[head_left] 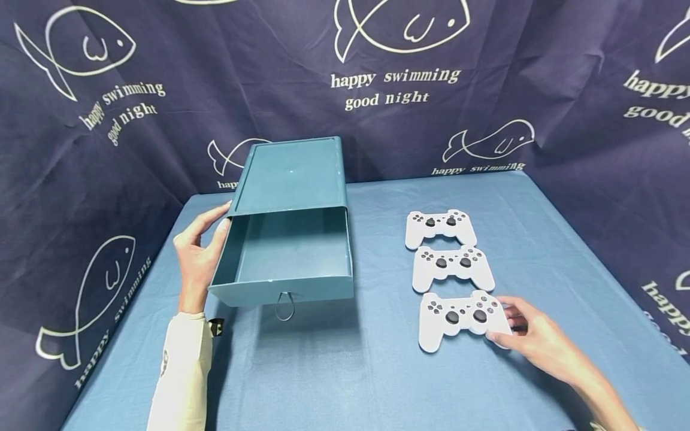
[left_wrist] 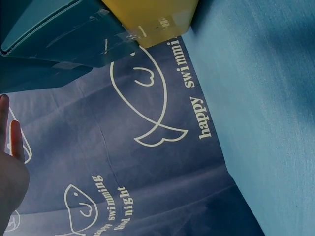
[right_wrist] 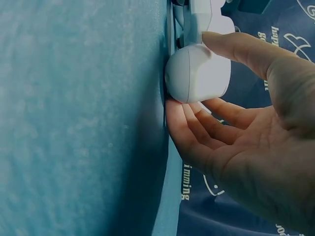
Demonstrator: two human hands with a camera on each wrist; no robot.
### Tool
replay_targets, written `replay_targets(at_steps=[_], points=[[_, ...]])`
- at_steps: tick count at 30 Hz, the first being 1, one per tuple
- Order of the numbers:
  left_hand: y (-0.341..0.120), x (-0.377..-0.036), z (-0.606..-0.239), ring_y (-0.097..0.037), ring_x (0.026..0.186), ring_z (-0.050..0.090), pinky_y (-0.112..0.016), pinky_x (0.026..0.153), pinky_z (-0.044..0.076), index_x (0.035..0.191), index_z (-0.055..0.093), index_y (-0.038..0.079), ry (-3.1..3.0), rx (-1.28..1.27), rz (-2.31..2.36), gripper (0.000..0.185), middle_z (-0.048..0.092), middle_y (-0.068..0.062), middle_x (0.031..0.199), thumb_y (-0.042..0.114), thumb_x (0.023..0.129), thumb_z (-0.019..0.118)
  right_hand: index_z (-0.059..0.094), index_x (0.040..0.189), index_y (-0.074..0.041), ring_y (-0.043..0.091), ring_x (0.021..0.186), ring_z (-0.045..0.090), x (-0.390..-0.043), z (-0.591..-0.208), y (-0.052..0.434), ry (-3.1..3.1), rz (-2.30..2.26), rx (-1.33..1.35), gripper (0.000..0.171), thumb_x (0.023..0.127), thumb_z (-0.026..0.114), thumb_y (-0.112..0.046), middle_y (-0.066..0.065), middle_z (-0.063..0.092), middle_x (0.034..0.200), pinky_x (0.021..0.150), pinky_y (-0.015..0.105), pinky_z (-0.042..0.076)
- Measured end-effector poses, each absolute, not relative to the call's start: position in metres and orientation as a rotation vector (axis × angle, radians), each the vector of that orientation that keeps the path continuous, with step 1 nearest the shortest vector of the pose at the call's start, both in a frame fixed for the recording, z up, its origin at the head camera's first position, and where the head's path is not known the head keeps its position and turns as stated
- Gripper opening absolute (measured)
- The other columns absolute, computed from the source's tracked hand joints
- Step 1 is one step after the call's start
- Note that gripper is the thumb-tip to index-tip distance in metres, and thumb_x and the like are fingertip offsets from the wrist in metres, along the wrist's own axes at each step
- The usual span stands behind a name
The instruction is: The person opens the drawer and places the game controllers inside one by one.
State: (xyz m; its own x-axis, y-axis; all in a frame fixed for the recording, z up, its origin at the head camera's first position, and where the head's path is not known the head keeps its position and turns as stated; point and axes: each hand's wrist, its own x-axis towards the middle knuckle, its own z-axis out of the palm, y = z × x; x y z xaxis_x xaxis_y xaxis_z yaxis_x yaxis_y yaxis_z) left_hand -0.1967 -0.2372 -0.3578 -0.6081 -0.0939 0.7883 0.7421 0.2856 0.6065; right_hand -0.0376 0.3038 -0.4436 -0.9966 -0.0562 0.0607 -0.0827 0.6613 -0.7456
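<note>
Nearest white controller (head_left: 465,317) pinched at right handle by right grip (head_left: 532,336); seen at four o'clock from open drawer (head_left: 323,290). Side of box (head_left: 293,176) touched by left grip (head_left: 198,254), fingers uncurled. Controller best lifted level, clear of middle controller (head_left: 454,267) at twelve o'clock; box best steadied.

At the left edge we see part of the left grip (left_wrist: 12,172), fingers pointing up, one tip at the lower edge of the teal box (left_wrist: 64,39); we cannot tell whether they touch. Beside the box we see a yellow thing (left_wrist: 152,19), cut off at the top. Below both we find dark cloth (left_wrist: 88,128) with pale fish (left_wrist: 142,88) and lettering (left_wrist: 192,88); the blue bench (left_wrist: 266,123) fills the right.
</note>
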Motion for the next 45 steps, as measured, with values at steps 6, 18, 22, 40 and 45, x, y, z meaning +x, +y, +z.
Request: replay_targets(at_steps=[6,18,22,40,45], points=[[-0.242,-0.203,-0.365,-0.014,0.109,0.07,-0.028,0.1,0.049,0.119,0.072,-0.012,-1.812,-0.587,-1.41,0.031,0.073,-0.02,0.118,-0.016,0.09,0.065,0.055,0.135,0.007,-0.002,0.086,0.059,-0.04,-0.446,0.303,-2.843,1.215,0.123,0.067,0.079,0.089,-0.007,0.013,0.065,0.108,0.067,0.02,0.05],[-0.243,-0.203,-0.366,-0.015,0.109,0.071,-0.029,0.101,0.049,0.118,0.073,-0.011,-1.797,-0.586,-1.415,0.029,0.074,-0.018,0.117,-0.013,0.09,0.067,0.058,0.133,0.003,-0.001,0.084,0.06,-0.04,-0.44,0.301,-2.868,1.133,0.115,0.065,0.079,0.09,-0.012,0.011,0.066,0.106,0.066,0.023,0.051],[-0.243,-0.204,-0.366,-0.015,0.11,0.071,-0.029,0.101,0.049,0.119,0.073,-0.011,-1.801,-0.584,-1.419,0.029,0.074,-0.019,0.117,-0.014,0.09,0.067,0.058,0.134,0.003,0.002,0.085,0.061,-0.04,-0.439,0.301,-2.897,1.097,0.092,0.066,0.079,0.09,-0.015,0.011,0.067,0.107,0.066,0.024,0.051],[-0.242,-0.204,-0.365,-0.017,0.111,0.071,-0.03,0.102,0.049,0.119,0.073,-0.009,-1.794,-0.595,-1.425,0.03,0.074,-0.018,0.118,-0.013,0.09,0.067,0.062,0.134,-0.004,0.001,0.075,0.063,-0.038,-0.433,0.295,-2.906,1.045,0.114,0.061,0.081,0.088,-0.017,0.003,0.073,0.097,0.059,0.025,0.049],[-0.242,-0.203,-0.365,-0.017,0.111,0.071,-0.03,0.102,0.049,0.119,0.074,-0.009,-1.795,-0.592,-1.426,0.03,0.074,-0.018,0.118,-0.012,0.09,0.067,0.061,0.136,-0.004,0.003,0.075,0.064,-0.038,-0.43,0.292,-2.918,1.03,0.094,0.063,0.081,0.087,-0.017,0.004,0.073,0.097,0.06,0.026,0.05]])
